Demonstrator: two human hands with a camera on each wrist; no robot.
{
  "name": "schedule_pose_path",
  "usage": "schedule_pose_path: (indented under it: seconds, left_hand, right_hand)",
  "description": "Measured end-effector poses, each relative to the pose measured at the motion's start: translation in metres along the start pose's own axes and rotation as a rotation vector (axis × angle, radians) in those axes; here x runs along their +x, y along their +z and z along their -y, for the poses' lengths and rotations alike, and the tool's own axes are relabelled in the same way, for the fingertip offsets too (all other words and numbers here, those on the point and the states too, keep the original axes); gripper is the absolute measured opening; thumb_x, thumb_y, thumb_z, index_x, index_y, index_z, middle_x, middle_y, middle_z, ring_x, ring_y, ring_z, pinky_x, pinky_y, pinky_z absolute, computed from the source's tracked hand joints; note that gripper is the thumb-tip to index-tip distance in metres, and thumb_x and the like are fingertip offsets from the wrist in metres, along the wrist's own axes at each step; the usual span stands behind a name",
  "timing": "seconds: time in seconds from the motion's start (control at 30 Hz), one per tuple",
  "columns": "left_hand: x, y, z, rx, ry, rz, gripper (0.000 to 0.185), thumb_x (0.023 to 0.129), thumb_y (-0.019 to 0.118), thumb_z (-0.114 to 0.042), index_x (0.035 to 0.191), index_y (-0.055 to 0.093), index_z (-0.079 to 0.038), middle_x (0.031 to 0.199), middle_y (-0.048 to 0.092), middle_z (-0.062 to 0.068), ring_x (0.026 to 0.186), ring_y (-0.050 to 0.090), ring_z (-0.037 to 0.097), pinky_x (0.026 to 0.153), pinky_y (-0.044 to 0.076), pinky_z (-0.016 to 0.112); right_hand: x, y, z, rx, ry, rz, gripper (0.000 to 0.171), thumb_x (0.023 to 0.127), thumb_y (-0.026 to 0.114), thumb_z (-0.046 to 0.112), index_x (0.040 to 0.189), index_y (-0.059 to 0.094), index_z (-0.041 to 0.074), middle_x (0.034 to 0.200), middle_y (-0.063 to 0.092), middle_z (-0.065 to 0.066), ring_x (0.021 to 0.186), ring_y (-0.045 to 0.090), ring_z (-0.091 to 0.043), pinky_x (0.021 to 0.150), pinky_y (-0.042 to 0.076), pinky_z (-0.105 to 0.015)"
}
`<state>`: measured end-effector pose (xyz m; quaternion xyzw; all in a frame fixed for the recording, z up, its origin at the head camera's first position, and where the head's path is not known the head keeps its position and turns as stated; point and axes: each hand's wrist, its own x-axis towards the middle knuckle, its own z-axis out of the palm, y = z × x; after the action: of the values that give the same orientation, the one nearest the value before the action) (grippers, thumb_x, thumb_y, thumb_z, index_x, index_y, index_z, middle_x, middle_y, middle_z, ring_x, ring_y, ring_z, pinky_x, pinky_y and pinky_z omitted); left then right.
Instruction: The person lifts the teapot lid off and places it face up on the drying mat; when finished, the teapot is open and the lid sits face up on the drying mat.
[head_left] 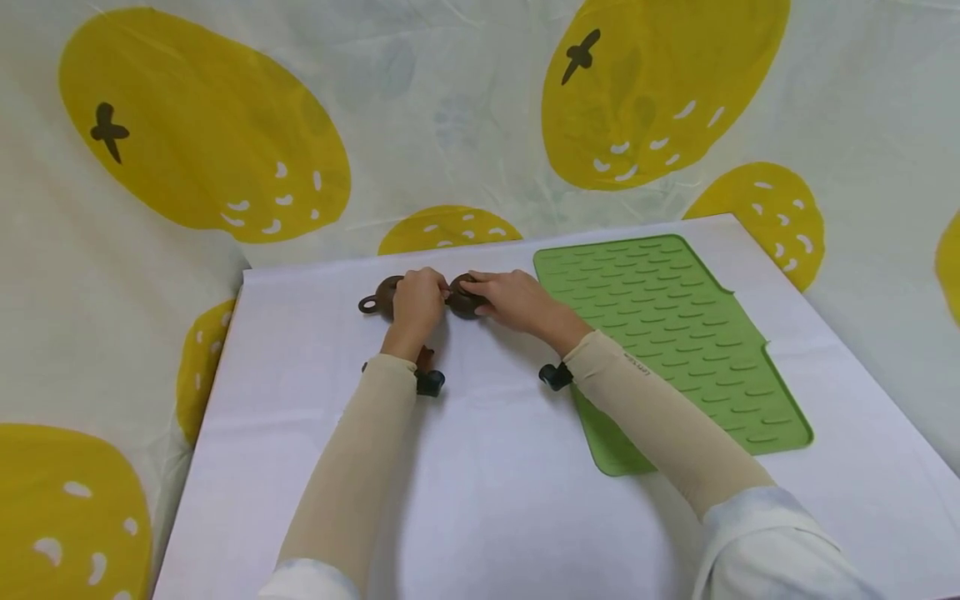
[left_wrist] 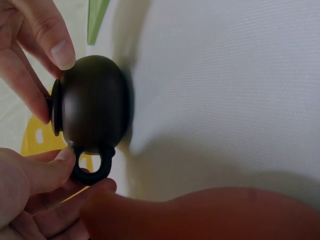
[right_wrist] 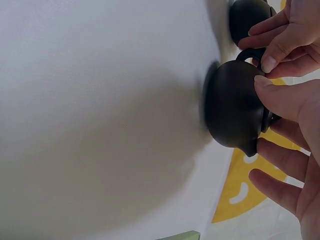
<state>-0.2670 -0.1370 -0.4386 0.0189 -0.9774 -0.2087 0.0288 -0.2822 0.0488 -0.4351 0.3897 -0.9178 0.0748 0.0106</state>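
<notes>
Head view, teapots: A dark brown, round teapot, probably clay, is near the far edge of the white cloth-covered table, between the left hand and right hand; a second dark brown, round teapot stands just to its left, ring handle pointing left.
Head view, mat: A flat, green, ridged mat, probably silicone, lies to the right, partly hidden by the right sleeve.
Head view, count: Two teapots, one mat, two hands.
Left wrist view, handle: The left hand pinches the first teapot's loop handle between thumb and fingers, presumably because the loop gives that side a sure grip.
Left wrist view, lid: The right hand's thumb presses the body while a finger reaches the round lid, probably keeping it seated.
Left wrist view, count: One teapot, one lid, two hands.
Right wrist view, spout: The right hand is half curled about the lid side, its outer fingers spread past the short spout; whether the base bears on the cloth, I cannot tell.
Right wrist view, count: Two teapots, one spout visible.
</notes>
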Motion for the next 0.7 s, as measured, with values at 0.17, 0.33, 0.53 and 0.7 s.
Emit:
schedule_pose_path:
  seconds: [0.17,0.33,0.53,0.7]
  left_hand:
    - [-0.0004,-0.0012,0.0006,-0.015,-0.001,0.012,0.018,0.099,0.063,-0.011,0.104,0.081,-0.009,0.110,0.078,0.011,0.104,0.072,0.036,0.090,0.059,0.051]
    - [-0.0001,-0.0023,0.0006,-0.024,0.003,0.013,0.019,0.100,0.062,-0.011,0.103,0.081,-0.009,0.110,0.078,0.011,0.104,0.072,0.035,0.090,0.059,0.051]
    - [0.0005,-0.0024,0.0014,-0.021,0.011,0.020,0.017,0.099,0.065,-0.012,0.103,0.081,-0.009,0.110,0.078,0.010,0.106,0.072,0.034,0.091,0.059,0.051]
    - [0.0013,-0.0025,0.0018,-0.017,0.011,0.023,0.018,0.099,0.064,-0.013,0.104,0.081,-0.010,0.111,0.078,0.010,0.107,0.071,0.034,0.092,0.059,0.051]
  right_hand:
    - [0.0004,-0.0014,0.0012,0.000,0.001,0.014,0.050,0.098,0.069,0.026,0.146,0.057,0.020,0.155,0.053,-0.008,0.102,0.073,-0.036,0.082,0.058,-0.048]
    - [0.0017,-0.0035,0.0020,0.018,0.004,0.016,0.046,0.101,0.065,0.026,0.145,0.058,0.020,0.155,0.054,-0.008,0.103,0.073,-0.036,0.082,0.058,-0.048]
    - [0.0052,-0.0029,-0.0018,0.049,0.004,0.017,0.043,0.102,0.063,0.025,0.144,0.059,0.019,0.153,0.055,-0.008,0.107,0.072,-0.035,0.084,0.058,-0.048]
    - [0.0061,-0.0047,-0.0038,0.097,0.007,0.003,0.042,0.101,0.065,0.021,0.142,0.061,0.016,0.152,0.057,-0.010,0.116,0.070,-0.037,0.093,0.057,-0.050]
